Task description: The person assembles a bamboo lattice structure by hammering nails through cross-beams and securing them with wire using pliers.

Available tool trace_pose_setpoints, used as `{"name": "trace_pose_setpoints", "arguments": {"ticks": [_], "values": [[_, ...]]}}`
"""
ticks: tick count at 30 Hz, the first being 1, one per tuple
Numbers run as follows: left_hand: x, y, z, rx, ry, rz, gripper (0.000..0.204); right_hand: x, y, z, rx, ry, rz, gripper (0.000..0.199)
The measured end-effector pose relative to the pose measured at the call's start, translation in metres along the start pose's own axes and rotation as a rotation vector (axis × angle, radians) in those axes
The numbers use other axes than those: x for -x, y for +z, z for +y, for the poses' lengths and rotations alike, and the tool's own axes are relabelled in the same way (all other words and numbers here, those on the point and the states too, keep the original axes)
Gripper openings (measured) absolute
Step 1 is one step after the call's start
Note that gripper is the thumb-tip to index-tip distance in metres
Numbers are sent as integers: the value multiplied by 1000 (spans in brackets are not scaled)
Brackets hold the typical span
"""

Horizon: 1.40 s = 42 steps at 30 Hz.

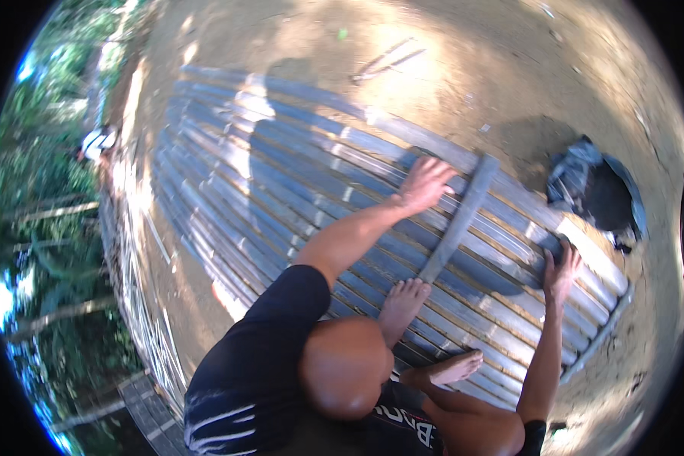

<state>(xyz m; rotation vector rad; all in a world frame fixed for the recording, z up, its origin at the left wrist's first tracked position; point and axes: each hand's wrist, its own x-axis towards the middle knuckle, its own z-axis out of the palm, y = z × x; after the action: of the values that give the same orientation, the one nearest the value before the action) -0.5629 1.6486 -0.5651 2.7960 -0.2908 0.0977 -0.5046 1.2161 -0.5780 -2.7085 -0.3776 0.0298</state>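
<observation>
A long panel of grey, weathered slats (311, 199) lies on the ground, its strips side by side with narrow gaps between them. A grey crosspiece (463, 214) runs across the slats near my feet. Left of that crosspiece, my left hand (428, 185) rests on the far slats, fingers apart and a little bent. A dark patch beside its fingers cannot be made out. My right hand (561, 270) lies on the slats toward the panel's right end, fingers spread. Another dark shape shows just beyond its fingertips, too unclear to name.
My bare feet (404, 305) stand on the slats. A dark plastic bag (596, 186) sits on bare earth at the right. Thin sticks (391, 61) lie beyond the panel. Long pale poles (140, 281) line the left side, with green plants (45, 190) past them.
</observation>
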Motion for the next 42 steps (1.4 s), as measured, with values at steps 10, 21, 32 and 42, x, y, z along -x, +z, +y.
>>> {"name": "trace_pose_setpoints", "arguments": {"ticks": [10, 21, 32, 42], "values": [[2, 4, 5, 23, -27, 23, 40, -7, -15, -15, -15, -36, 12, 47], [8, -1, 0, 43, -78, -15, 43, -3, -10, -16, -25, -59, 18, 47], [41, -21, 24, -1, -91, -147, 68, -20, -40, -74, -129, -192, -389, 36], [28, -54, 66, -123, -142, -728, 96, -37, 54, -232, -298, 189, -147, 87]]}}
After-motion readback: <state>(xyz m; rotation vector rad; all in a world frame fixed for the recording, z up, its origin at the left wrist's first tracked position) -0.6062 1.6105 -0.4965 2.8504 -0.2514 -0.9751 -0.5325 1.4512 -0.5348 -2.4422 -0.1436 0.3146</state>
